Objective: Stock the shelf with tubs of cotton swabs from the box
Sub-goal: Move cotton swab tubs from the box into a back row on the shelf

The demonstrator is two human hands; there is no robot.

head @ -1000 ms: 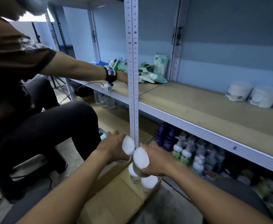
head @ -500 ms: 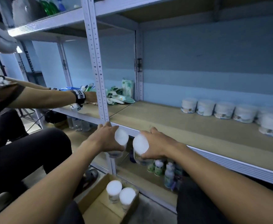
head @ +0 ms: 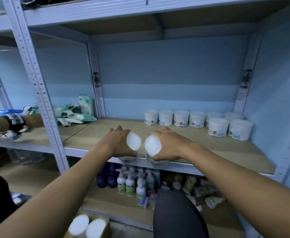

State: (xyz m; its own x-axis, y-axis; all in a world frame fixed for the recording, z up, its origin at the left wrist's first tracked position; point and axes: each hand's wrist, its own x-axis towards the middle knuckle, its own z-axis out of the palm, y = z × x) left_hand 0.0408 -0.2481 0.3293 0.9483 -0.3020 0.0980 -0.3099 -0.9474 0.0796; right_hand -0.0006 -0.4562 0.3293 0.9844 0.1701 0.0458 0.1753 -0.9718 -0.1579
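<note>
My left hand (head: 117, 143) grips a clear tub of cotton swabs with a white lid (head: 133, 141). My right hand (head: 170, 145) grips a second such tub (head: 152, 146). Both tubs hang side by side at the front edge of the middle shelf (head: 123, 129). Several white-lidded tubs (head: 181, 118) stand in a row at the back right of that shelf, with two more (head: 218, 127) in front at the right end. The cardboard box (head: 104, 225) sits on the floor at the bottom, with two tubs (head: 87, 226) in it.
A grey steel upright (head: 37, 79) stands left of my hands. Another person's arm with a black wrist device (head: 15, 121) reaches onto the left shelf bay, near green packs (head: 73, 114). Bottles (head: 128, 182) fill the lower shelf. My knee (head: 176, 213) is below.
My view has risen from the box to the shelf. Both hands have lifted their tubs up and forward, from below the shelf edge to level with its front lip.
</note>
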